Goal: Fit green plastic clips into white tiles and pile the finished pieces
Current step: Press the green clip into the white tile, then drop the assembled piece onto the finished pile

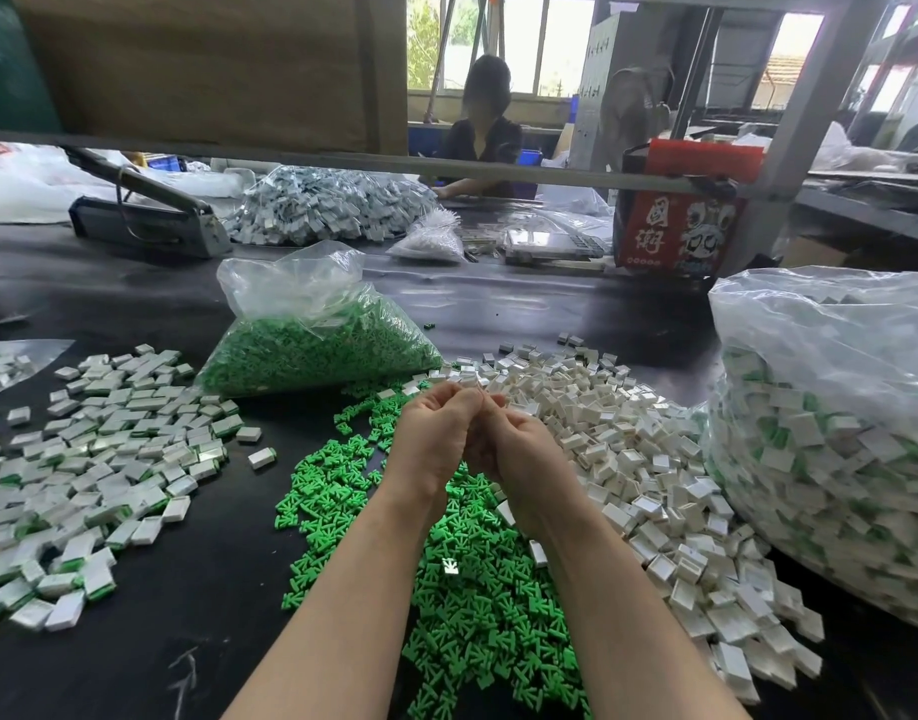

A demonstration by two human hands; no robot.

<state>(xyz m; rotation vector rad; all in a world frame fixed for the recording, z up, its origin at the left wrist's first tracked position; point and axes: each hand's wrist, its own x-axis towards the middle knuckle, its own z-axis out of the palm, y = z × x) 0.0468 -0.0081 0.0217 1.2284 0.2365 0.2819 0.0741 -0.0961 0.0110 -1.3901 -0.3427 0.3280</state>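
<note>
My left hand (436, 433) and my right hand (514, 449) are pressed together above the table, fingers curled inward. Whatever they hold is hidden between the fingers; no tile or clip shows. Below them lies a heap of loose green clips (467, 589). To the right spreads a heap of empty white tiles (628, 449). On the left lies the pile of finished tiles with green edges (93, 459).
A clear bag of green clips (316, 340) stands behind the hands. A large clear bag of finished pieces (831, 439) fills the right side. Across the black table (186, 615) sit a sealer machine (145, 215), another pile of bagged parts (332, 205), a red box (680, 226) and a seated person (485, 132).
</note>
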